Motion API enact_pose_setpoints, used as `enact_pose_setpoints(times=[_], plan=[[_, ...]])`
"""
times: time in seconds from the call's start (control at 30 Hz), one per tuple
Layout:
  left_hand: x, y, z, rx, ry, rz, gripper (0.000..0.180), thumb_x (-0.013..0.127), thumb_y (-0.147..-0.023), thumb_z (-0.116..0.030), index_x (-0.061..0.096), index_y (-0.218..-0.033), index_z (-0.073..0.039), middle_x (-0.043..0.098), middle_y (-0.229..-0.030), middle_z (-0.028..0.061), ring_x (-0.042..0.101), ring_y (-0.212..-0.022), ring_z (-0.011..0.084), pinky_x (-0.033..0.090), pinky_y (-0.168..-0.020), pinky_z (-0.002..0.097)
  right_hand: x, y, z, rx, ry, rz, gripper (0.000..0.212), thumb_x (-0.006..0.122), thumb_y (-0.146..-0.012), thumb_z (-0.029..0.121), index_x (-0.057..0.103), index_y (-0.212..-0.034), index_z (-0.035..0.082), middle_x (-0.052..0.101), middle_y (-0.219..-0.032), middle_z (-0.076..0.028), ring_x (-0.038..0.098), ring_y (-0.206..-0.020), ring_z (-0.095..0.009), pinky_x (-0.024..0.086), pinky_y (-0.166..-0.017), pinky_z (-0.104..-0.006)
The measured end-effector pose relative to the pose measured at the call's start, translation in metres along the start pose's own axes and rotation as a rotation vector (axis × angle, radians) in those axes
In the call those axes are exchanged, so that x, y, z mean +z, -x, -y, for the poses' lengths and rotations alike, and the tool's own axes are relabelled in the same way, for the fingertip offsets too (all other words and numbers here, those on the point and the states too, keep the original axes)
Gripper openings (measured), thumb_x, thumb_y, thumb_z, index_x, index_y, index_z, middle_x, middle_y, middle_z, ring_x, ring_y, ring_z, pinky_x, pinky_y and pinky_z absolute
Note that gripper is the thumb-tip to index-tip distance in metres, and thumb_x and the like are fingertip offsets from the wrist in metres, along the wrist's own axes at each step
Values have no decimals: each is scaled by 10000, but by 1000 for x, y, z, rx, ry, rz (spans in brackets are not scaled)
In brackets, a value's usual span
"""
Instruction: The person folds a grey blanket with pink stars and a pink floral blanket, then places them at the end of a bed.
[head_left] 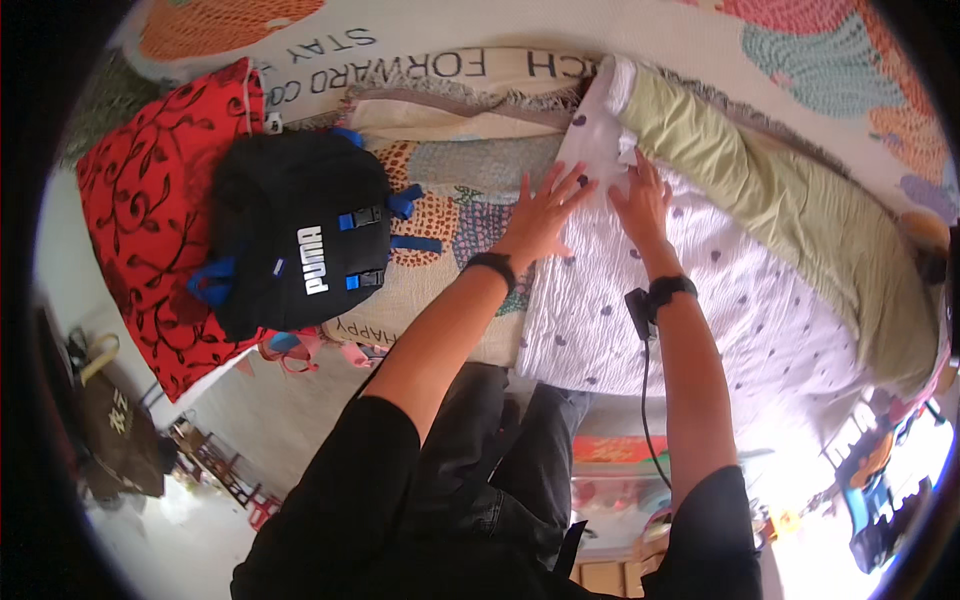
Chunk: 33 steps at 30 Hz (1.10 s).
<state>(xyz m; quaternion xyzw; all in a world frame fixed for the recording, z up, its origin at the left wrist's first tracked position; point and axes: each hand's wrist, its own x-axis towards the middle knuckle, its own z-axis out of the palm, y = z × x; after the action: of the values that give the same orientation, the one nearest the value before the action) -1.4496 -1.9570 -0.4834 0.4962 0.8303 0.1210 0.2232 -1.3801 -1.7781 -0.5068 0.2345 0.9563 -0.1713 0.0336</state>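
My left hand [540,218] lies with fingers spread on the left edge of a pale quilt [610,325] scattered with small dark spots. Close by on its right, my right hand [645,208] rests on the same quilt, fingers apart and thumb out to the left. Just above its fingertips is a small white tag [627,148]. Along the quilt's far and right side runs a rumpled light-green fabric [770,175]. Neither hand appears to hold anything. Dark bands circle both wrists, and a black cable hangs from a small device at the right one.
A black backpack [300,220] with blue straps and buckles lies at the left, over a red cushion [150,230] with dark vine patterns. Beneath everything is a patterned, fringed cover [430,300]. A dark bag [115,435] stands low at the far left.
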Motion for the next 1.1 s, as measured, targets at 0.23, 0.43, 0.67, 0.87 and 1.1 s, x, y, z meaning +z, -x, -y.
enact_pose_setpoints(times=[0.23, 0.43, 0.67, 0.87, 1.1], plan=[[40, -25, 5, -154, -374, 274, 1313, 737, -373, -651, 145, -1404, -93, 81, -1464, 113, -16, -1350, 323, 77, -931, 731, -74, 134, 27, 10, -326, -383, 90, 651, -692, 45, 614, -774, 39, 615, -827, -72, 564, -792, -246, 392, -719, -348], [76, -46, -8, -192, -876, 530, 909, 462, -705, -691, 151, -1413, -213, 68, -1476, 71, -26, -1346, 338, 119, -973, 677, -100, 331, 69, 193, -473, -288, 200, 621, -595, -62, 575, -748, 59, 580, -766, -93, 541, -709, -266, 386, -637, -352], [90, -43, 75, -361, 455, 165, 682, 340, -850, -542, 218, -1366, -113, 228, -1419, 100, 271, -1257, 321, 270, -986, 505, -85, 446, 148, 764, -843, -423, 364, 515, -558, -113, 573, -881, 43, 577, -765, -82, 540, -732, -266, 387, -636, -353], [6, -65, 64, 45, -683, 180, 603, 457, -797, -489, 430, -1270, -116, 485, -1247, 158, 494, -1105, 316, 427, -868, 394, -35, 506, 150, 720, -749, -428, 280, 507, -569, -86, 594, -779, 77, 544, -732, -67, 520, -733, -257, 370, -626, -346], [-49, -40, 44, -28, -720, 128, 706, 501, -761, -517, 366, -1312, -96, 401, -1331, 135, 407, -1197, 290, 356, -971, 337, 67, 501, 124, 786, -796, -434, 216, 547, -598, -38, 586, -786, 61, 519, -775, -88, 506, -806, -287, 417, -704, -374]])
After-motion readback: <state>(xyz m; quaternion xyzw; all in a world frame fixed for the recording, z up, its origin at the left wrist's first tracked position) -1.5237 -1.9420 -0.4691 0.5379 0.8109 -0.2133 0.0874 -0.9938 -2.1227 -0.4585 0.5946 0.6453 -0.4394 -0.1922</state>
